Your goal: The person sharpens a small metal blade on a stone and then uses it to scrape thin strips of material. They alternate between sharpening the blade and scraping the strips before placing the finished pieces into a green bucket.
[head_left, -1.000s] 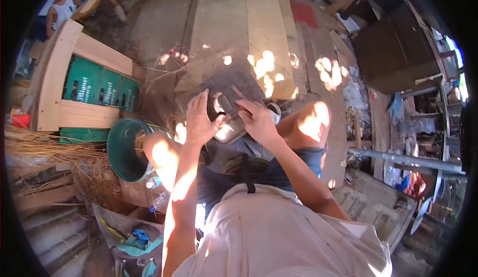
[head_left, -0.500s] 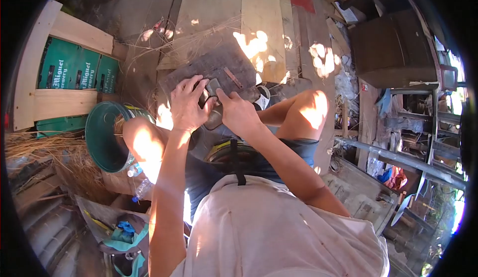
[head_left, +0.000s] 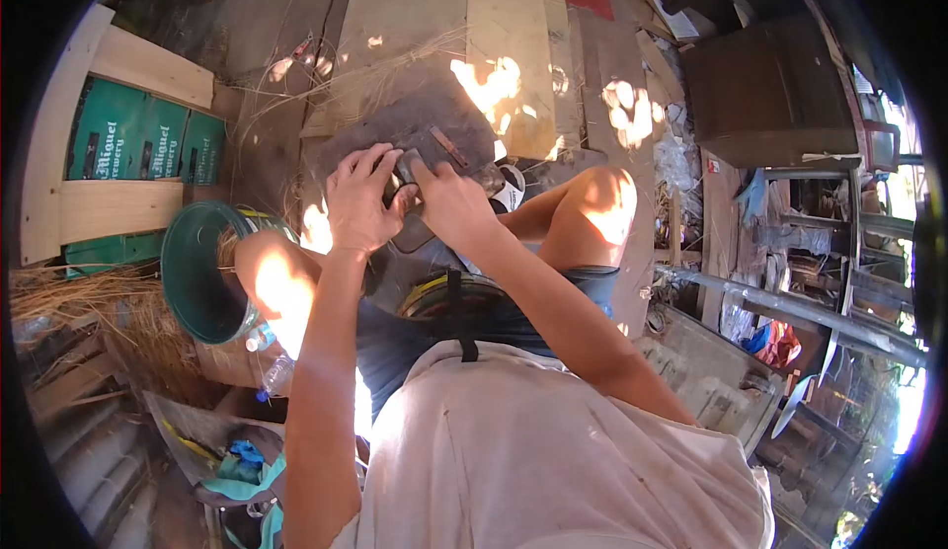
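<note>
Both of my hands meet over a dark wooden board (head_left: 346, 144) lying in front of my crossed legs. My left hand (head_left: 362, 198) curls its fingers and thumb round a small greyish object (head_left: 404, 167), whose material I cannot make out. From the right, my right hand (head_left: 454, 203) presses its fingers against that same object. A thin reddish-brown strip (head_left: 449, 147) rests on the board just beyond my right hand. Below my hands, a flat dark piece (head_left: 415, 236) shows partly, its rest hidden by my right hand.
A green bucket (head_left: 202, 273) stands beside my left knee, with plastic bottles (head_left: 277, 376) near it. Green crates (head_left: 148, 134) sit behind pale wooden slats at the left. A large brown box (head_left: 770, 95) and a metal pipe (head_left: 780, 307) are at the right.
The whole view has shifted slightly. The small object sits more upright between my hands, and the flat dark piece below them is less bright.
</note>
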Demonstrator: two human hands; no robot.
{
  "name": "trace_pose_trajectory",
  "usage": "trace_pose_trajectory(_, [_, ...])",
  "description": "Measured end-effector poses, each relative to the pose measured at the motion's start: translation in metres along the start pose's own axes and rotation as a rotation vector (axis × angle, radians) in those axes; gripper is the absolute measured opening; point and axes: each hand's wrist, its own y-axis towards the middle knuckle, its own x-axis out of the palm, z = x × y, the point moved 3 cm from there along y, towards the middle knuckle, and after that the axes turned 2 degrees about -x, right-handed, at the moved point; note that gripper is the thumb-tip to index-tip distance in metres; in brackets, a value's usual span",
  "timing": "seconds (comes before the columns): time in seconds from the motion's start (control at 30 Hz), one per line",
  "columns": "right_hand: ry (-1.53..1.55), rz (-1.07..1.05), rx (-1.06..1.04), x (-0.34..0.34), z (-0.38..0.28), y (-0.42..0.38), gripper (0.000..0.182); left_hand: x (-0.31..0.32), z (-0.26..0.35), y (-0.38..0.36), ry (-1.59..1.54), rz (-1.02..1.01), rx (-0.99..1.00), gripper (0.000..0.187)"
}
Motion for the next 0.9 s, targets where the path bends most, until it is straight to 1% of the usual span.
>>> trace_pose_trajectory(0.03, [-0.002,0.006,-0.006,-0.004,-0.003,-0.009,0.049,0.0,-0.001,-0.001,-0.01,-0.022,-0.022,0.055])
trace_pose_trajectory(0.1, [-0.019,-0.031,0.046,-0.005,-0.004,-0.021,0.049,0.0,-0.002,-0.001,0.015,0.002,-0.013,0.053])
trace_pose_trajectory(0.13, [-0.06,-0.013,0.002,-0.003,-0.004,-0.015,0.043,0.001,-0.001,-0.004,0.008,0.012,-0.011,0.052])
trace_pose_trajectory(0.17, [-0.053,-0.012,0.017,0.001,-0.001,-0.008,0.043,0.001,0.001,-0.004,0.002,0.028,-0.003,0.052])
trace_pose_trajectory(0.23, [-0.044,0.017,-0.042,-0.001,-0.001,0.01,0.046,-0.001,0.004,-0.003,0.022,0.021,0.012,0.052])
trace_pose_trajectory(0.3, [-0.027,0.018,-0.031,-0.007,-0.005,-0.007,0.046,-0.003,0.006,-0.002,0.032,-0.015,-0.013,0.053])
trace_pose_trajectory(0.37, [-0.051,-0.036,0.032,-0.008,-0.006,-0.022,0.045,-0.004,0.003,0.001,0.032,0.004,-0.009,0.053])
trace_pose_trajectory(0.43, [-0.058,-0.042,0.049,-0.004,-0.005,-0.013,0.046,0.0,0.005,-0.005,0.013,0.024,0.01,0.053])
trace_pose_trajectory(0.5, [-0.026,0.017,-0.021,-0.004,-0.003,0.007,0.041,0.002,0.006,-0.004,0.022,0.0,0.006,0.053])
trace_pose_trajectory(0.53, [-0.018,0.011,-0.014,-0.005,-0.003,0.008,0.036,0.003,0.005,-0.003,0.048,-0.012,-0.004,0.053])
trace_pose_trajectory(0.57, [-0.019,0.019,-0.017,-0.007,-0.002,0.007,0.036,0.004,0.003,-0.002,0.073,-0.02,-0.019,0.053])
trace_pose_trajectory(0.63, [0.08,0.105,-0.024,-0.006,0.002,0.001,0.029,0.002,0.005,-0.003,0.06,-0.017,-0.033,0.052])
trace_pose_trajectory(0.67, [0.083,0.104,-0.027,-0.002,0.004,0.001,0.029,0.002,0.004,-0.004,0.055,-0.014,-0.028,0.052])
trace_pose_trajectory(0.73, [0.311,0.099,0.136,-0.001,0.011,0.004,0.024,0.003,0.004,-0.003,0.065,0.006,-0.027,0.052])
trace_pose_trajectory(0.77, [0.313,0.091,0.135,0.001,0.012,0.004,0.024,0.004,0.004,-0.004,0.065,0.003,-0.034,0.052])
trace_pose_trajectory(0.83, [0.331,0.219,0.048,-0.001,0.012,0.003,0.017,0.004,0.003,-0.005,0.049,0.014,-0.024,0.053])
trace_pose_trajectory(0.9, [0.272,0.205,0.051,0.0,0.01,0.001,0.017,0.006,0.0,-0.004,0.04,0.023,-0.023,0.054])
